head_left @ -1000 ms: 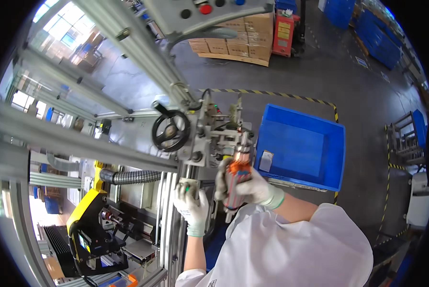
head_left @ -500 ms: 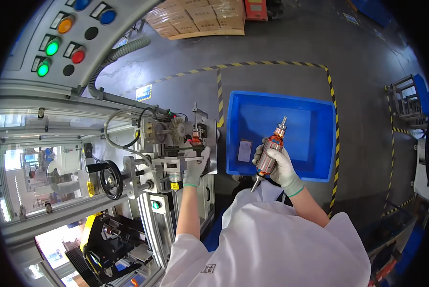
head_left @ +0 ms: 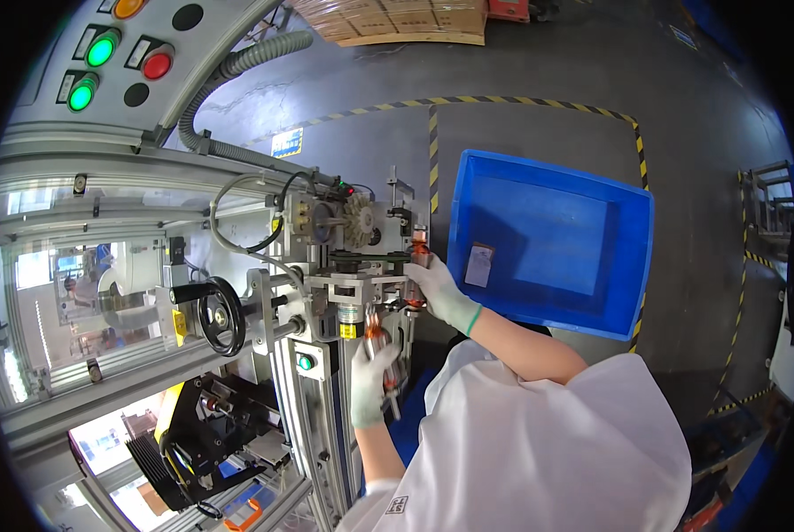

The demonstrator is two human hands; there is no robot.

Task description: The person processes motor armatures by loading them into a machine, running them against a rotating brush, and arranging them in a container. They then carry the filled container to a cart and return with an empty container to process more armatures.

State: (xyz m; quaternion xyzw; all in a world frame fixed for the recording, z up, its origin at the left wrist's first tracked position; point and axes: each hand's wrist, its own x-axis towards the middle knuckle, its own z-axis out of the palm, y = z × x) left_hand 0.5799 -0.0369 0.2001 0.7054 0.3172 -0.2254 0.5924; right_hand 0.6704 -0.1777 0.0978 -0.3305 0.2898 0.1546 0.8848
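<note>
A motor armature [head_left: 375, 331] with orange copper windings and a metal shaft is in my gloved left hand [head_left: 367, 383], closed around its body just below the machine's fixture. Another armature [head_left: 420, 248] sits at the open front of the machine, beside the toothed grey wheel [head_left: 359, 222] and the dark belt [head_left: 370, 257]. My gloved right hand [head_left: 443, 294] has its fingers closed on that second armature, covering its middle. Copper shows above and below the fingers. Whether its shaft rests fully in the supports cannot be made out.
A blue bin [head_left: 552, 248] with a paper slip [head_left: 479, 265] inside stands on the floor to the right. At left are a black handwheel [head_left: 221, 316] and a button panel [head_left: 136, 66]. Wrapped cartons [head_left: 397, 19] stand at the back.
My right hand has brought its armature left from over the bin to the machine. My left hand has come down and nearer, now holding another armature. The view has shifted slightly.
</note>
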